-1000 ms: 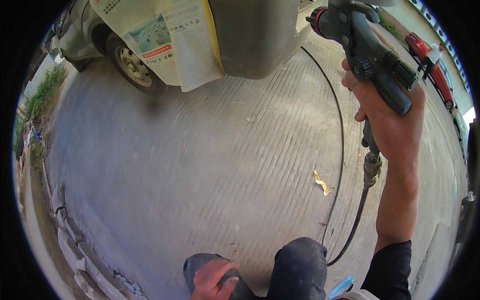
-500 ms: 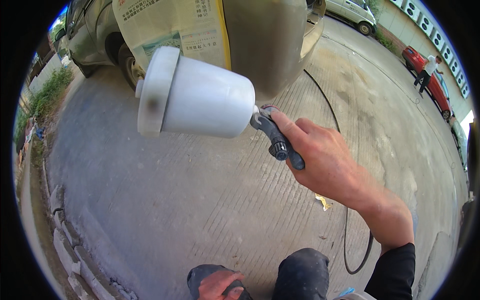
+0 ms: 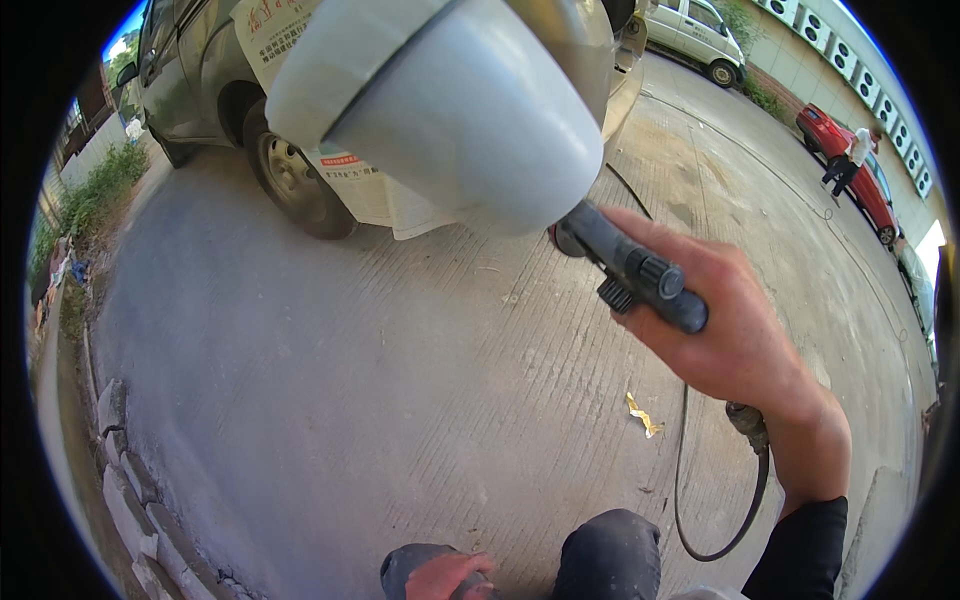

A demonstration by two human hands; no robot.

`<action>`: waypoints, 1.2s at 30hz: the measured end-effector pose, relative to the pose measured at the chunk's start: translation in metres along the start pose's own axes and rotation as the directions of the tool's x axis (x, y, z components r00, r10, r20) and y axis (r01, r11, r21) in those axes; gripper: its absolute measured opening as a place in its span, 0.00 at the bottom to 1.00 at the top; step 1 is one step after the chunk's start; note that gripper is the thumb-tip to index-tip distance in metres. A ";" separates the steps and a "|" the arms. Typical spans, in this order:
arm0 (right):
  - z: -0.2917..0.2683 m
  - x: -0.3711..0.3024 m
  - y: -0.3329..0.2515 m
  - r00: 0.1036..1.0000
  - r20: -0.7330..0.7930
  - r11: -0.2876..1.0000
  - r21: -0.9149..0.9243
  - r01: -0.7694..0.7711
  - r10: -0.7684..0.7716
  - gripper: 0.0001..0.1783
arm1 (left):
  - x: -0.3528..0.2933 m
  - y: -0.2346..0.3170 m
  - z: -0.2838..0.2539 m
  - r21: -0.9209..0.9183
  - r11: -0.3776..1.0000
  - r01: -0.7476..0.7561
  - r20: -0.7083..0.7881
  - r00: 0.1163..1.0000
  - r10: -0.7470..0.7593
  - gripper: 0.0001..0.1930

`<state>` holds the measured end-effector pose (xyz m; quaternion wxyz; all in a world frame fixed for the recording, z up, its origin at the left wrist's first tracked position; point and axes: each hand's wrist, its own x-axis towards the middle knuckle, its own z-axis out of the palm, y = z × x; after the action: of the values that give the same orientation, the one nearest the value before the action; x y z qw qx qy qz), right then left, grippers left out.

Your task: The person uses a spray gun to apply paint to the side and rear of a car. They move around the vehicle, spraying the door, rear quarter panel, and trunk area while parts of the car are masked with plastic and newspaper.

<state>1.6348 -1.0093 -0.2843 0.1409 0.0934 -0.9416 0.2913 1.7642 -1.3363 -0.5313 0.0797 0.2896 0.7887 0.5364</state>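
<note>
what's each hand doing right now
Left hand: resting on the dark-trousered knee, partly cut off; grip cannot be told.
Right hand: closed on the dark spray gun with white plastic cup.

Ground under you: grooved grey concrete (image 3: pixel 330 400) | yellow scrap (image 3: pixel 643 415) lies on it near your black hose (image 3: pixel 700 520) | stone edging (image 3: pixel 125 480) along your left | grey car's wheel (image 3: pixel 290 175) rests on it ahead
</note>
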 end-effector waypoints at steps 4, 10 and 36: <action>0.004 -0.005 0.010 1.000 -0.018 0.989 0.150 0.002 0.001 0.33 | 0.004 -0.002 -0.003 0.016 0.998 0.063 0.039 0.997 -0.063 0.17; -0.074 0.011 0.030 0.882 -0.409 0.879 0.477 -0.012 0.234 0.24 | 0.024 0.030 0.006 0.107 0.975 0.196 -0.195 0.965 -0.173 0.12; -0.254 0.088 0.086 0.871 0.087 0.237 0.945 -0.226 0.483 0.25 | 0.020 0.289 -0.024 0.289 0.665 0.689 -0.185 0.721 -0.668 0.14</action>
<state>1.5837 -0.8019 -0.1007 0.0951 -0.0934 -0.5711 0.8100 1.8447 -1.2705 -0.2603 0.1978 -0.0326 0.9212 0.3336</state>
